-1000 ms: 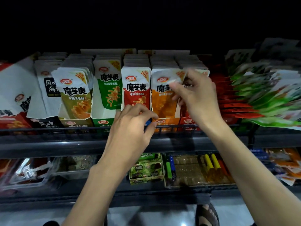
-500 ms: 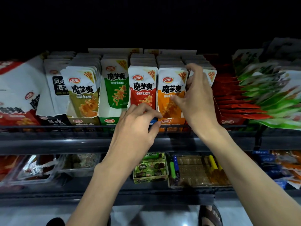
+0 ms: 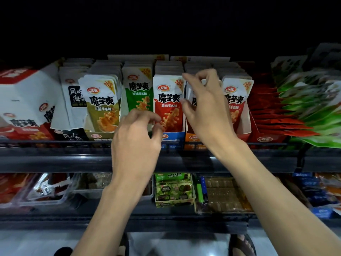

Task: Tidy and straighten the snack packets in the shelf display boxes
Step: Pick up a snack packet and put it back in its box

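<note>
Right hand (image 3: 206, 111): raised in front of the orange row (image 3: 190, 91), forefinger hooked at the top edges, thumb lower against the front face. Whether it truly pinches a packet cannot be told, as the hand hides the contact. Left hand (image 3: 136, 137): fingers loosely curled, nothing seen between them, tips just beside the lower front of the red packet (image 3: 168, 100).

Handling, as judged: foil sachets, light, thin, limp and slick, so a row probably fans or slumps easily. Best taken by the sealed top edge, or squared by pressing the front face back while the other hand steadies the card box.

Count on the upper shelf (image 3: 55, 159), left to right: six upright rows in display boxes.
- one black-label packet (image 3: 77, 95)
- one olive packet (image 3: 101, 106), its row fanned and leaning
- one green packet (image 3: 138, 89)
- the red one
- the orange, mostly hidden
- one red-and-white packet (image 3: 236, 100)

Packets behind each front cannot be counted.

Beyond these:
- one large carton (image 3: 24, 100), far left
- one stack of flat red sachets (image 3: 273, 111)
- one loose heap of green packets (image 3: 310, 108), far right
</note>
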`<state>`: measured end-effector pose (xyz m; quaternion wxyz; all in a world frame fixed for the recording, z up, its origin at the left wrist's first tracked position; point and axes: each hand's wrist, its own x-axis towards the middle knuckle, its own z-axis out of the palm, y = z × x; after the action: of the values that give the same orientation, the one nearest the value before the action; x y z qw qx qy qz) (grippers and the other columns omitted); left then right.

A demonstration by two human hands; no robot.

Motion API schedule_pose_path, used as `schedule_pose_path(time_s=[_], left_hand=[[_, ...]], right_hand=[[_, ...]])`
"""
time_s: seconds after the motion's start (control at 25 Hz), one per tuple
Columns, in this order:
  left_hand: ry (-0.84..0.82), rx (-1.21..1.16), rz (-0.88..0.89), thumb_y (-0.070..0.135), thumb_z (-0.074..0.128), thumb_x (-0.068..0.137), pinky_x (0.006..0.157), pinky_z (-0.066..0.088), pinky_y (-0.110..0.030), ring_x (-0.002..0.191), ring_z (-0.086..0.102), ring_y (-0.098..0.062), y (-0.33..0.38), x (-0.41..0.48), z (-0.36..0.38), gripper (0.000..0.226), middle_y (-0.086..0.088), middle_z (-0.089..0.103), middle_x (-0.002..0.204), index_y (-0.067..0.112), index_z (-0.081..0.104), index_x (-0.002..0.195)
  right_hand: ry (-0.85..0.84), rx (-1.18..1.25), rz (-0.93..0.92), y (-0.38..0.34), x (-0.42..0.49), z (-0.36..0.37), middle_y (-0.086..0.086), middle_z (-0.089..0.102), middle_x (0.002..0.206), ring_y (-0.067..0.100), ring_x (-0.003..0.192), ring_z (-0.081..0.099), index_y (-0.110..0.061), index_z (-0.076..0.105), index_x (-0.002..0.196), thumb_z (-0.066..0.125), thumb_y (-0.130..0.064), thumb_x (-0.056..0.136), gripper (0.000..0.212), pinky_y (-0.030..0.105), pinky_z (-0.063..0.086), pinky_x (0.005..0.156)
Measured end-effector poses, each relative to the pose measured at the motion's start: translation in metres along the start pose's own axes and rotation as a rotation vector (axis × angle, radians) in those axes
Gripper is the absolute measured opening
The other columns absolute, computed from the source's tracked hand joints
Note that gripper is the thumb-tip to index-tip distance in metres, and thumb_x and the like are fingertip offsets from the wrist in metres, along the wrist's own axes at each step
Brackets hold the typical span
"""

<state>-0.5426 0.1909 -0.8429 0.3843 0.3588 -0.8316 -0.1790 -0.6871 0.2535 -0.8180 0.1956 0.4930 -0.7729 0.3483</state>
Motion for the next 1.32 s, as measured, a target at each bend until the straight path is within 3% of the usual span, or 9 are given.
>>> schedule_pose_path(time_s=[0.2, 0.48, 0.64, 0.72, 0.92, 1.0, 1.08, 1.2, 1.32], left_hand=[[-0.084, 0.062, -0.049, 0.025, 0.064, 0.09, 0.081, 0.048, -0.035, 0.1, 0.057, -0.021, -0.008, 0.0, -0.002, 0.015, 0.002, 0.055, 0.107, 0.021, 0.071, 0.102], [-0.115, 0.055, -0.038, 0.026, 0.062, 0.091, 0.087, 0.046, -0.039, 0.105, 0.056, -0.021, -0.01, 0.0, -0.005, 0.016, 0.002, 0.06, 0.11, 0.021, 0.071, 0.103], [-0.086, 0.03, -0.033, 0.027, 0.063, 0.091, 0.082, 0.047, -0.038, 0.098, 0.058, -0.022, -0.008, 0.0, -0.005, 0.017, 0.001, 0.061, 0.11, 0.021, 0.067, 0.106], [-0.067, 0.014, -0.023, 0.028, 0.063, 0.09, 0.079, 0.047, -0.038, 0.094, 0.058, -0.023, -0.007, 0.0, -0.004, 0.021, 0.002, 0.061, 0.109, 0.019, 0.063, 0.11], [0.019, -0.156, -0.05, 0.036, 0.062, 0.092, 0.076, 0.042, -0.026, 0.096, 0.056, -0.013, -0.005, 0.002, -0.005, 0.034, 0.006, 0.06, 0.113, 0.02, 0.052, 0.121], [0.029, -0.297, -0.051, 0.038, 0.062, 0.093, 0.073, 0.043, -0.021, 0.09, 0.057, -0.007, 0.001, 0.002, -0.008, 0.035, 0.008, 0.061, 0.108, 0.022, 0.053, 0.122], [-0.02, -0.502, -0.053, 0.035, 0.063, 0.093, 0.07, 0.047, -0.019, 0.082, 0.061, -0.003, 0.01, 0.0, -0.011, 0.023, 0.011, 0.067, 0.095, 0.023, 0.061, 0.112], [-0.153, -0.746, -0.017, 0.022, 0.065, 0.091, 0.057, 0.041, -0.008, 0.059, 0.057, 0.002, 0.022, -0.005, -0.017, 0.011, 0.018, 0.065, 0.067, 0.016, 0.068, 0.083], [-0.221, -0.788, 0.037, 0.017, 0.064, 0.089, 0.052, 0.037, -0.004, 0.052, 0.054, 0.003, 0.029, -0.007, -0.016, 0.015, 0.019, 0.059, 0.058, 0.014, 0.065, 0.075]], right_hand=[[-0.063, -0.034, 0.036, -0.008, 0.005, 0.011, 0.005, 0.038, 0.136, 0.017, 0.111, 0.052, -0.015, 0.039, 0.148, 0.066, -0.023, 0.093, 0.061, 0.03, 0.051, 0.088], [-0.021, 0.1, 0.077, -0.014, 0.004, 0.013, -0.003, 0.043, 0.122, 0.001, 0.089, 0.042, -0.02, 0.051, 0.122, 0.067, -0.02, 0.091, 0.034, 0.014, 0.043, 0.072], [-0.077, 0.209, 0.123, -0.011, 0.002, 0.018, -0.005, 0.063, 0.093, 0.014, 0.08, 0.061, -0.02, 0.053, 0.117, 0.063, -0.026, 0.096, 0.024, 0.039, 0.056, 0.071], [-0.113, 0.2, 0.133, -0.008, 0.001, 0.019, -0.004, 0.07, 0.095, 0.016, 0.087, 0.066, -0.017, 0.063, 0.117, 0.061, -0.031, 0.097, 0.024, 0.041, 0.056, 0.077], [0.157, 0.588, 0.123, -0.013, 0.003, -0.007, -0.008, 0.071, 0.113, 0.003, 0.106, 0.064, -0.013, 0.067, 0.12, 0.059, -0.026, 0.099, 0.026, 0.03, 0.055, 0.09], [0.247, 0.768, 0.072, -0.017, 0.007, -0.023, -0.005, 0.071, 0.106, 0.003, 0.096, 0.065, -0.005, 0.067, 0.116, 0.06, -0.018, 0.099, 0.022, 0.024, 0.054, 0.08], [0.215, 0.865, 0.072, -0.021, 0.009, -0.035, -0.003, 0.071, 0.098, 0.002, 0.083, 0.067, -0.002, 0.067, 0.109, 0.061, -0.013, 0.098, 0.017, 0.017, 0.052, 0.07], [0.106, 0.971, 0.139, -0.023, 0.007, -0.045, 0.003, 0.073, 0.09, 0.011, 0.081, 0.072, -0.003, 0.067, 0.097, 0.063, -0.013, 0.096, 0.011, 0.025, 0.057, 0.068], [0.05, 1.052, 0.289, -0.024, 0.003, -0.057, -0.001, 0.068, 0.072, -0.002, 0.05, 0.061, -0.001, 0.063, 0.088, 0.059, -0.012, 0.098, 0.015, 0.008, 0.043, 0.049]])
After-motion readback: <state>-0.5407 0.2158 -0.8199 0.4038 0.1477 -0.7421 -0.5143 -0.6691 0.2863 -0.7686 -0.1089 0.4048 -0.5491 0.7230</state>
